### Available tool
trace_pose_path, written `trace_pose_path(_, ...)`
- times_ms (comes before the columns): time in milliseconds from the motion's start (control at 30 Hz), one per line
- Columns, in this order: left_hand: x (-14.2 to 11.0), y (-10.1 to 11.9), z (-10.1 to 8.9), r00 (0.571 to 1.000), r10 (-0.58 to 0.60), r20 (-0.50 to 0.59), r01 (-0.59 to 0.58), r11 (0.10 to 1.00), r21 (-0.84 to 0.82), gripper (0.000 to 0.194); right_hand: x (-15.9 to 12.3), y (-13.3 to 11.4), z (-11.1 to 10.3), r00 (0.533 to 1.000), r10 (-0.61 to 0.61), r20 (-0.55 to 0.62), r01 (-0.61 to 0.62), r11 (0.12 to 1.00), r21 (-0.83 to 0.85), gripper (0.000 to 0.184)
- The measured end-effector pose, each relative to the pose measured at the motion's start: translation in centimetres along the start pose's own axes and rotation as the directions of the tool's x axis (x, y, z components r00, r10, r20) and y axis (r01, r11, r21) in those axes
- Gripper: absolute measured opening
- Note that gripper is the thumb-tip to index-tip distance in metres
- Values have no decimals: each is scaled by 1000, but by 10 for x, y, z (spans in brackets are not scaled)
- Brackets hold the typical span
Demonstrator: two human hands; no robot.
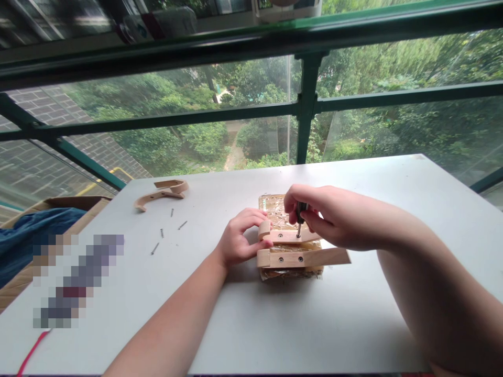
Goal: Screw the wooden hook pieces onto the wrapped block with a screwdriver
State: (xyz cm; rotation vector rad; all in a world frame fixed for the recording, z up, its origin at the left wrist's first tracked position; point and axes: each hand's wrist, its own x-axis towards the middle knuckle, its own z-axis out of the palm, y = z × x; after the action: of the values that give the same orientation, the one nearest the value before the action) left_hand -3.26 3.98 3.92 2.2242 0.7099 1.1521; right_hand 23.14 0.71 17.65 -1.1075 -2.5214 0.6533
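Observation:
My right hand [310,212] grips a screwdriver [301,212] with a dark handle. The screwdriver stands nearly upright, its tip at a screw in the upper wooden hook [288,236]. Around the curved left end of that hook, my left hand [245,235] has its thumb on the near side and its fingers on the far side. A second wooden hook [322,257], with two screws in it, lies parallel and nearer to me. Both hooks rest across a brownish block [275,205] wrapped in shiny clear film. My right hand hides the upper hook's right end.
Two loose wooden hooks [163,195] lie at the table's far left, with several loose screws [161,233] nearby. A blurred-out item [78,285] with a red cord is at the left. Beyond the white table [334,319] stand a cardboard box [74,209] and green-framed windows.

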Motion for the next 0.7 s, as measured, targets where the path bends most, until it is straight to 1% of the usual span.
trace_pose_path(67,0,-1,0,1000,0,5,0,1000,0,29,0,1,0,1000,-1,3,1,1000,-3,22)
trace_pose_path(133,0,-2,0,1000,2,5,-2,1000,-2,29,0,2,-1,1000,-1,-19,0,1000,-10,21)
trace_pose_path(367,-1,-3,0,1000,6,3,-6,1000,-7,29,2,2,-3,997,-35,-75,26,993,-116,3)
trace_pose_path(400,-1,-3,0,1000,6,3,-6,1000,-2,29,3,2,-2,995,-33,-89,22,992,-122,3)
trace_pose_path(567,-1,-3,0,1000,5,9,-5,1000,5,29,6,4,2,990,-28,-141,11,993,-122,17)
trace_pose_path(700,-1,-3,0,1000,0,6,0,1000,-9,29,10,6,7,981,-50,-186,21,988,-154,23)
